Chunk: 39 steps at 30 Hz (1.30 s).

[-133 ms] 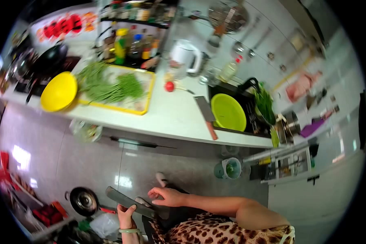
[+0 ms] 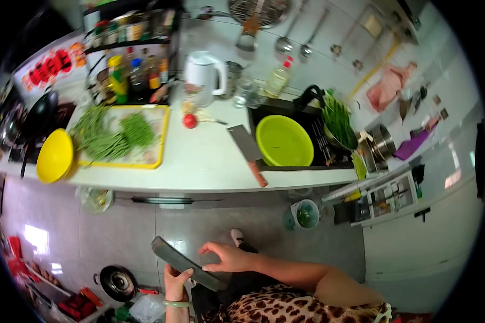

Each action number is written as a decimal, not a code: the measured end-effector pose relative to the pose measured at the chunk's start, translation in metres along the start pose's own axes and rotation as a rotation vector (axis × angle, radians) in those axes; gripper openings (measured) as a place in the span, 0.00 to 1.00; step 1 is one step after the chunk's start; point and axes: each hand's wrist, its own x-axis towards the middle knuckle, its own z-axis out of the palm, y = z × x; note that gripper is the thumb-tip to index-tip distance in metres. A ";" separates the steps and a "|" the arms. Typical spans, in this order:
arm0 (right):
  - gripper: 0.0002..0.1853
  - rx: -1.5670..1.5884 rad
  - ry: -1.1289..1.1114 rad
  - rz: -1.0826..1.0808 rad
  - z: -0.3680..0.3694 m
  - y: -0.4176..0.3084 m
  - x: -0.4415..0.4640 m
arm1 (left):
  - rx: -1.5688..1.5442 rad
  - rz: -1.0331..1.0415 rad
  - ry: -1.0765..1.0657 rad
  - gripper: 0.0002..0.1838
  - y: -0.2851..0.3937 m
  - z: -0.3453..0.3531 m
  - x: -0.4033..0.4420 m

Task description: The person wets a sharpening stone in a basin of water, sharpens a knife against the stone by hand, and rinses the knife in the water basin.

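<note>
A long dark-grey whetstone (image 2: 184, 262) is held at a slant in my left hand (image 2: 177, 281), thumb on top and fingers around its edge. A pale green bangle (image 2: 178, 304) circles that wrist. Close to the stone's right side is my right hand (image 2: 229, 258), fingers apart and loosely curved, holding nothing; whether a fingertip touches the stone I cannot tell. On the counter (image 2: 199, 175) lies a cleaver (image 2: 245, 145) with a reddish-brown handle (image 2: 257, 173), beside a lime-green basin (image 2: 284, 141) at the sink.
Green beans (image 2: 105, 134) lie on a yellow-rimmed board (image 2: 159, 156), beside a yellow bowl (image 2: 55, 156). A tomato (image 2: 189, 121) and white kettle (image 2: 201, 78) stand near the wall. Leafy greens (image 2: 337, 121) are by the sink. Below are a bucket (image 2: 307, 214) and a pan (image 2: 117, 283).
The view has turned, so the counter and its items sit further left. My left hand and the whetstone appear further right, nearer my right hand.
</note>
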 end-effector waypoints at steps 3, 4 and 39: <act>0.28 0.055 0.159 -0.183 -0.049 0.025 0.023 | 0.103 0.036 -0.124 0.27 0.013 0.052 0.056; 0.29 0.043 0.140 -0.099 -0.081 0.027 -0.009 | 0.101 -0.004 -0.178 0.27 -0.004 0.095 0.056; 0.38 -0.216 0.531 0.620 -0.443 0.231 0.043 | 0.288 -0.201 -0.524 0.28 -0.011 0.323 0.234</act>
